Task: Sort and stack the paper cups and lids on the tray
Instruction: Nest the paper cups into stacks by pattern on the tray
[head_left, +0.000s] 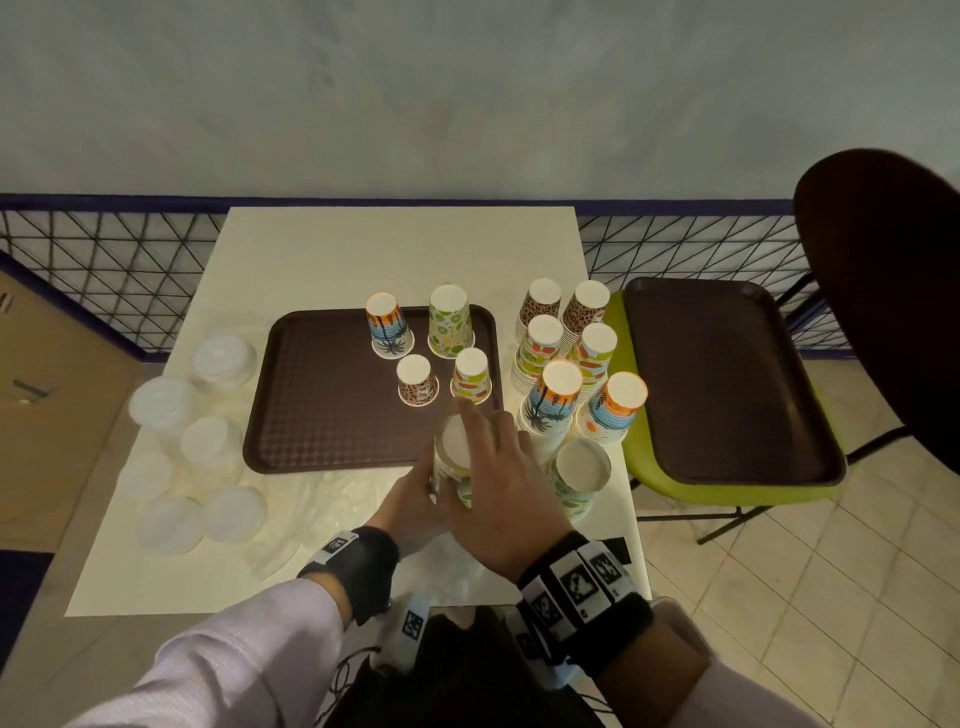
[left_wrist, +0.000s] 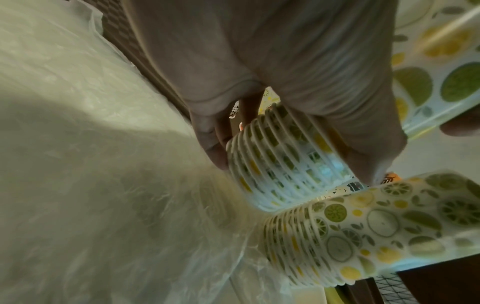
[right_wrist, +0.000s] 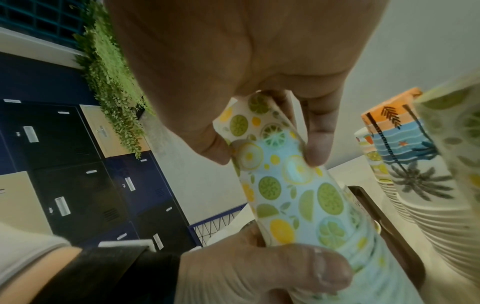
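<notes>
A nested stack of lemon-lime paper cups (head_left: 451, 462) stands upside down at the tray's near edge. My left hand (head_left: 410, 506) grips its lower rims (left_wrist: 283, 164). My right hand (head_left: 498, 467) pinches the top cup (right_wrist: 280, 164) between thumb and fingers, index finger stretched forward. On the brown tray (head_left: 322, 400) stand a palm cup (head_left: 388, 325), a lemon cup (head_left: 450, 321), a leopard cup (head_left: 417, 380) and a fruit cup (head_left: 471, 375), all inverted. White lids (head_left: 208, 415) lie in piles on the left.
Several tall inverted cup stacks (head_left: 571, 364) crowd the table's right side, and another lemon-lime stack (head_left: 579, 478) lies tilted beside my right hand. A second brown tray (head_left: 727, 384) rests on a green chair. Crumpled clear plastic (head_left: 332, 499) covers the near table. A mesh fence runs behind.
</notes>
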